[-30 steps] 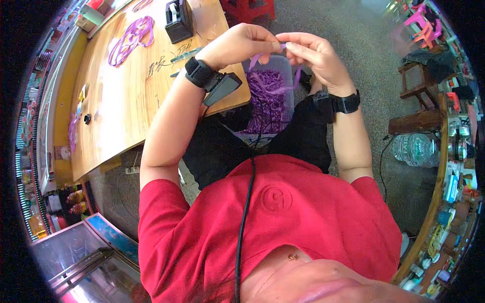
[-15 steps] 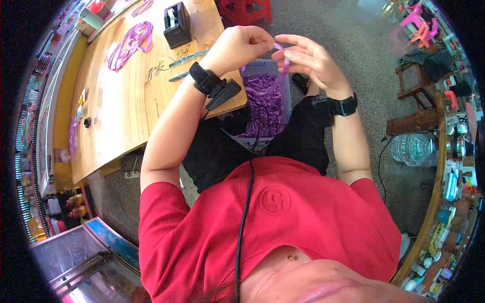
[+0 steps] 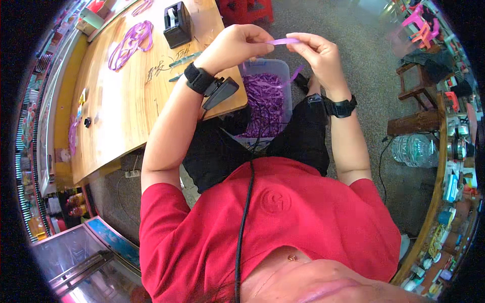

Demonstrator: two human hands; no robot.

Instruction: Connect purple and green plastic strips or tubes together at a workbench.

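Between my two hands a short length of purple ribbon point(image 3: 283, 41) is stretched, above the far end of a plastic bin. My left hand point(image 3: 243, 44) pinches one side of it between thumb and fingers. At the other side, my right hand point(image 3: 315, 52) closes thumb and forefinger on it. A loose tail of the same ribbon hangs below my hands, curving over the bin's right side. The pale translucent bin point(image 3: 287, 96) stands on the floor between my legs, with a heap of purple ribbon point(image 3: 263, 103) in it.
Left of me is a wooden table point(image 3: 118, 108) with a black tape dispenser point(image 3: 177, 28), a looped purple ribbon bundle point(image 3: 132, 45) and teal tools point(image 3: 183, 60). A red stool point(image 3: 247, 11) stands beyond. On the right are a wooden stool point(image 3: 417, 83) and a large clear bottle point(image 3: 414, 150).
My right hand's fingers, spread apart before, have closed on the ribbon. The piece between my hands is now drawn out level, and a tail swings out to the right.
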